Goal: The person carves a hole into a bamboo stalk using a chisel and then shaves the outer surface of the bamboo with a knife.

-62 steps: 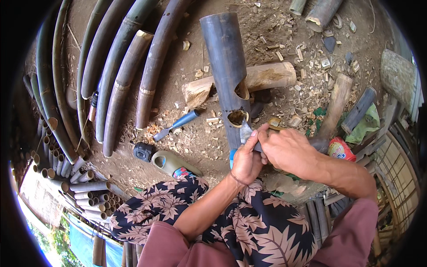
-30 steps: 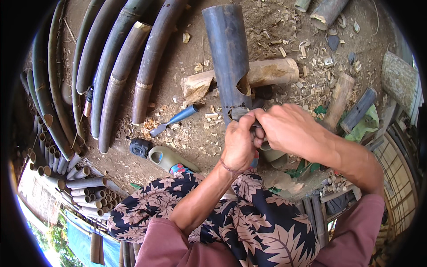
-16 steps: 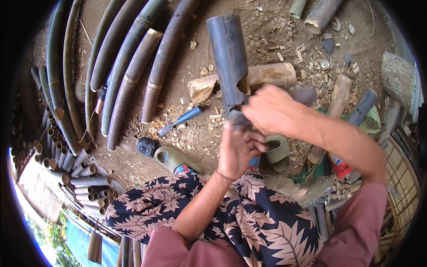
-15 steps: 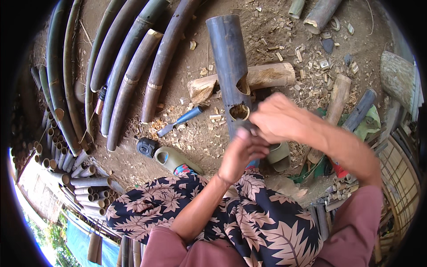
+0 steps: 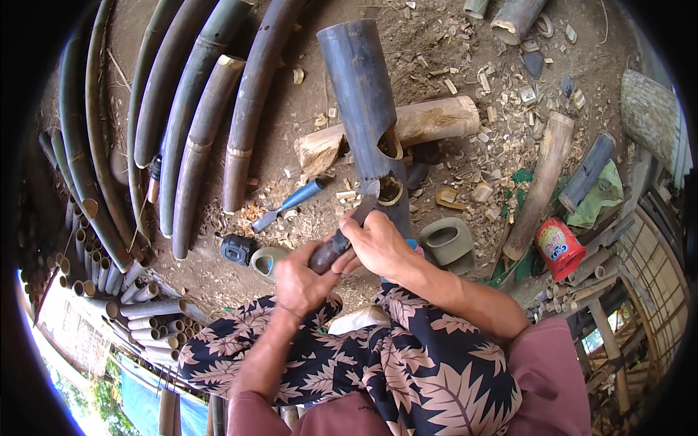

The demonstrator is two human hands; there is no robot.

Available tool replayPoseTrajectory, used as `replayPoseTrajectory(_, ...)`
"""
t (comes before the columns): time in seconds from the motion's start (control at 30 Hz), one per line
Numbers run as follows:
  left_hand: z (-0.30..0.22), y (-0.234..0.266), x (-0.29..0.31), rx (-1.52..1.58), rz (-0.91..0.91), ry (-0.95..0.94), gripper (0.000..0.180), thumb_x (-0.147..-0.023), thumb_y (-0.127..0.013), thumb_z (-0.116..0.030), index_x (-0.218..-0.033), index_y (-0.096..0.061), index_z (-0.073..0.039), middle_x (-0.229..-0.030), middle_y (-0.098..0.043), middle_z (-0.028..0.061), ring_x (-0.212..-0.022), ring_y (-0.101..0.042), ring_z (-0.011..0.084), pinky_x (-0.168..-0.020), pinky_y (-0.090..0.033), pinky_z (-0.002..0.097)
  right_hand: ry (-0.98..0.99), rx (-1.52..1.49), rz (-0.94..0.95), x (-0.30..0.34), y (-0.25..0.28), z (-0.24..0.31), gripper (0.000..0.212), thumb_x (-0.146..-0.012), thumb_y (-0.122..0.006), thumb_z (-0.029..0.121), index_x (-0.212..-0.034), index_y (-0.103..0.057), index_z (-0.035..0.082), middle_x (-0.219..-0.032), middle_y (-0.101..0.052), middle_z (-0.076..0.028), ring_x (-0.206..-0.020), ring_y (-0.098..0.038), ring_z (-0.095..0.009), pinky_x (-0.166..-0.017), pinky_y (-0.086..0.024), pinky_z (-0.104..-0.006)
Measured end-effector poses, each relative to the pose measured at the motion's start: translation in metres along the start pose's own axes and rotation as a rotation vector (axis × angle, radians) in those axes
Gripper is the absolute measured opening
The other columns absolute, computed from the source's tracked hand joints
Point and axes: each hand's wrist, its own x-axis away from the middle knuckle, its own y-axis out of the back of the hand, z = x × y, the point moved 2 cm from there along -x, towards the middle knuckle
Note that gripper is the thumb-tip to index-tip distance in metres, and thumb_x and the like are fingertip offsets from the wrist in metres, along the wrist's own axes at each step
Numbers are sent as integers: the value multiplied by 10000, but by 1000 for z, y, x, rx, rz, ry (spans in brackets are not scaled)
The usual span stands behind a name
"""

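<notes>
A knife (image 5: 363,208) with a thick dark handle points up and away, its blade tip by the nearer opening of a large dark bamboo tube (image 5: 356,83). My left hand (image 5: 302,280) is closed round the handle's butt end. My right hand (image 5: 379,245) wraps the front of the handle, with the thumb against the base of the blade. Two cut openings show in the side of the tube. It rests across a split piece of pale bamboo (image 5: 440,120), and its near end passes behind my right hand.
A blue-handled chisel (image 5: 302,195) and a black tape measure (image 5: 238,248) lie on the ground left of the tube. Long bamboo poles (image 5: 200,142) stretch along the left. Wood chips litter the right side, near a red container (image 5: 558,248) and a bamboo length (image 5: 542,182).
My hands have come down and left from the tube's opening, and the knife now shows clearly between them. The right arm has dropped, uncovering the red container.
</notes>
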Motion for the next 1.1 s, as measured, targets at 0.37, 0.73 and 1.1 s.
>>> replayPoseTrajectory(0.37, -195, 87, -70, -1064, 268, -565, 84, -777, -711, -221, -783, -709, -137, -721, -695, 82, -682, -703, 244, -613, -541, 391, 217, -1199, 247, 16, 31, 6, 364, -1023, -387, 278, -1168, -596, 18, -1027, -702, -182, -809, -721, -289, -700, -602, -372)
replayPoseTrajectory(0.73, -161, 100, -72, -1099, 544, -608, 116, -805, -666, -189, -896, -672, -116, -800, -686, 71, -737, -697, 240, -652, -517, 383, 43, -1167, 493, 13, 15, -34, 382, -1027, -464, 228, -1370, -475, 60, -915, -704, -115, -751, -715, -278, -694, -598, -416)
replayPoseTrajectory(1.1, -16, -48, 10, 47, 166, -105, 333, -707, -713, -149, -1020, -612, -94, -818, -680, 179, -745, -686, 352, -698, -559, 464, 85, 2, -229, 28, 43, -37, 284, -917, -632, 229, -1068, -642, -12, -768, -679, -94, -550, -644, -169, -520, -510, -275)
